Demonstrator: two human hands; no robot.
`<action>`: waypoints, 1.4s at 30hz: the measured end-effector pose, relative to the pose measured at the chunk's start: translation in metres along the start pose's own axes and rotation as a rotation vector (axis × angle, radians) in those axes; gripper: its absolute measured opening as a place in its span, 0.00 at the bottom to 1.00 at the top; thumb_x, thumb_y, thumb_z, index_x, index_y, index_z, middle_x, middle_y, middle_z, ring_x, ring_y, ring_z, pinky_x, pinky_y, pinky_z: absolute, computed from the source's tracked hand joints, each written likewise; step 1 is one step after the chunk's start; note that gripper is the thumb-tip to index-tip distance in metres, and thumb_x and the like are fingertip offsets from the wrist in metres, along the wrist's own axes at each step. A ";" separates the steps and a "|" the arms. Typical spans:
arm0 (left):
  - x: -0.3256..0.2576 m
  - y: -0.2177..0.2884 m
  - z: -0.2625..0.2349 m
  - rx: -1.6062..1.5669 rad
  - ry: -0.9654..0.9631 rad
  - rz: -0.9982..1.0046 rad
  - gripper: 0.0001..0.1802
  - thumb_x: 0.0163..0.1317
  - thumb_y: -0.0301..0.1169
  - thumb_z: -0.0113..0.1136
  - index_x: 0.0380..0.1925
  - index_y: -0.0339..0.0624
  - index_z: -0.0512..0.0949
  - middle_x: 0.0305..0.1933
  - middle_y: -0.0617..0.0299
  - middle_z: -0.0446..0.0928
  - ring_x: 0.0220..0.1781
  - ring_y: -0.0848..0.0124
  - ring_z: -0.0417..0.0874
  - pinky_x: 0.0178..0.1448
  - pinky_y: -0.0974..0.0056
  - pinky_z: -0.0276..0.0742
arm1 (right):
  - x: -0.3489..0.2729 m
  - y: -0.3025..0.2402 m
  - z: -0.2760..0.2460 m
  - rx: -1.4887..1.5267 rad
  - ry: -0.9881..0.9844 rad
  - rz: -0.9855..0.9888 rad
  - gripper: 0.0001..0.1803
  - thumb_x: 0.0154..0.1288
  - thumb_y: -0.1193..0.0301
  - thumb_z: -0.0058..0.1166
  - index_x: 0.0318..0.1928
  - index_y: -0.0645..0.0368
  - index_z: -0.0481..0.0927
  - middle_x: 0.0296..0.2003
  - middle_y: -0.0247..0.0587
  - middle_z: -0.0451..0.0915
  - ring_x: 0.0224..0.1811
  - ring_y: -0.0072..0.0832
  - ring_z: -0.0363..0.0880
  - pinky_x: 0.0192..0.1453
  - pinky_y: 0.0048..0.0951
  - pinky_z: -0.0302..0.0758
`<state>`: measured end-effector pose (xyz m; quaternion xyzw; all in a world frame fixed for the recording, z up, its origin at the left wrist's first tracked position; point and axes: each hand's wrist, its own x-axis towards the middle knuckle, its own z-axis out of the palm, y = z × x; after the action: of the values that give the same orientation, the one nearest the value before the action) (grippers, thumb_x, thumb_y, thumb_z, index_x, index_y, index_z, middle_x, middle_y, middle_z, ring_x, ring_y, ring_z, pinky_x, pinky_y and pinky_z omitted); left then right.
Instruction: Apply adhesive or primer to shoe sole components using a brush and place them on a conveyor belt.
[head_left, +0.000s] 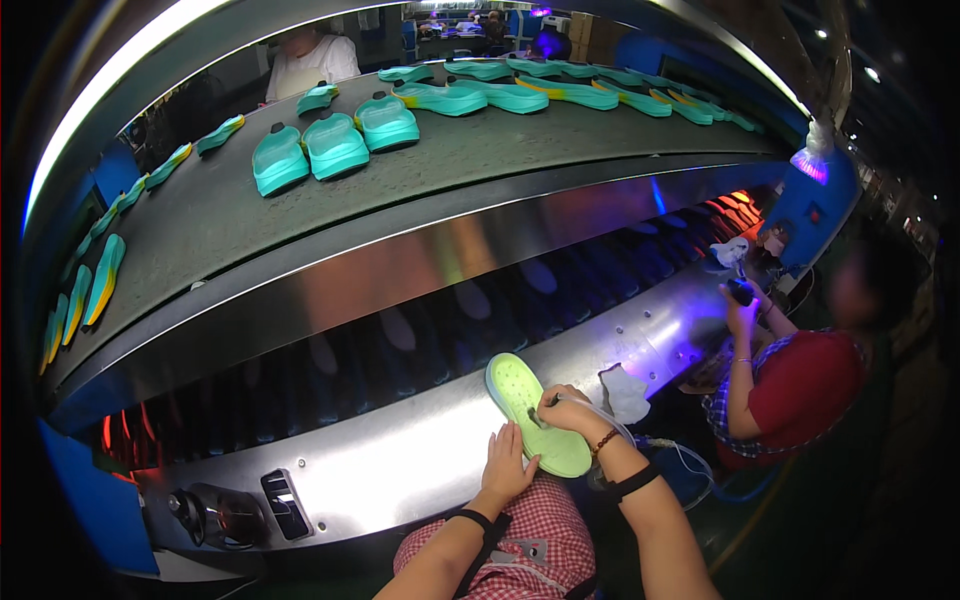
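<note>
While my left hand (509, 463) lies flat, fingers extended, against the left edge of a pale green shoe sole (556, 448), my right hand (568, 408) pinches a small dark tool (536, 417) over its middle; I cannot tell whether the tip touches. The sole sits at the near edge of the metal ledge (380, 462), toe end far. Risk noted: its near end appears to overhang, so a lifted left hand could let it tip. Second risk: the pale hose (612, 421), if snagged near the white cloth (625, 394) at right, could drag the tool across the surface. Far beyond, teal soles (336, 146) line the dark belt (480, 150).
</note>
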<state>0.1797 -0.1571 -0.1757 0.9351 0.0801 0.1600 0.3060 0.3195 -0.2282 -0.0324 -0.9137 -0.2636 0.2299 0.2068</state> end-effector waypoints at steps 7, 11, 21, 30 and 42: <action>0.001 0.005 -0.006 -0.022 -0.017 -0.048 0.38 0.57 0.43 0.50 0.59 0.25 0.54 0.63 0.38 0.53 0.66 0.48 0.53 0.69 0.48 0.45 | -0.038 0.026 -0.021 0.252 0.083 -0.305 0.12 0.52 0.68 0.53 0.37 0.57 0.80 0.40 0.43 0.79 0.41 0.37 0.78 0.43 0.30 0.73; 0.008 0.004 -0.006 -0.036 -0.007 -0.001 0.39 0.56 0.43 0.52 0.58 0.25 0.53 0.63 0.38 0.53 0.66 0.48 0.53 0.68 0.48 0.45 | -0.073 0.012 -0.014 -0.184 0.570 -0.844 0.11 0.51 0.73 0.53 0.37 0.58 0.80 0.41 0.41 0.79 0.40 0.32 0.77 0.38 0.29 0.73; 0.015 0.022 -0.030 -0.184 -0.053 0.099 0.47 0.39 0.49 0.66 0.55 0.34 0.60 0.58 0.41 0.60 0.60 0.47 0.60 0.61 0.51 0.55 | -0.056 0.031 0.015 -0.049 0.554 -0.821 0.13 0.53 0.74 0.53 0.41 0.61 0.78 0.41 0.44 0.79 0.41 0.35 0.77 0.45 0.31 0.74; 0.006 0.008 -0.011 0.043 -0.166 -0.012 0.66 0.34 0.62 0.64 0.59 0.19 0.45 0.65 0.32 0.46 0.70 0.47 0.43 0.70 0.46 0.35 | 0.019 0.034 0.049 0.672 0.259 -0.028 0.13 0.60 0.61 0.47 0.37 0.56 0.78 0.31 0.42 0.79 0.34 0.28 0.77 0.40 0.28 0.71; 0.014 0.023 -0.022 -0.021 -0.195 -0.079 0.60 0.37 0.57 0.65 0.59 0.24 0.49 0.63 0.38 0.53 0.68 0.50 0.49 0.69 0.46 0.41 | 0.029 0.043 0.056 0.378 0.116 -0.052 0.11 0.56 0.59 0.49 0.35 0.49 0.79 0.42 0.45 0.77 0.46 0.40 0.75 0.48 0.35 0.71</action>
<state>0.1861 -0.1603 -0.1416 0.9391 0.0850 0.0567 0.3280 0.3284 -0.2302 -0.1084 -0.8633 -0.2269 0.2167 0.3953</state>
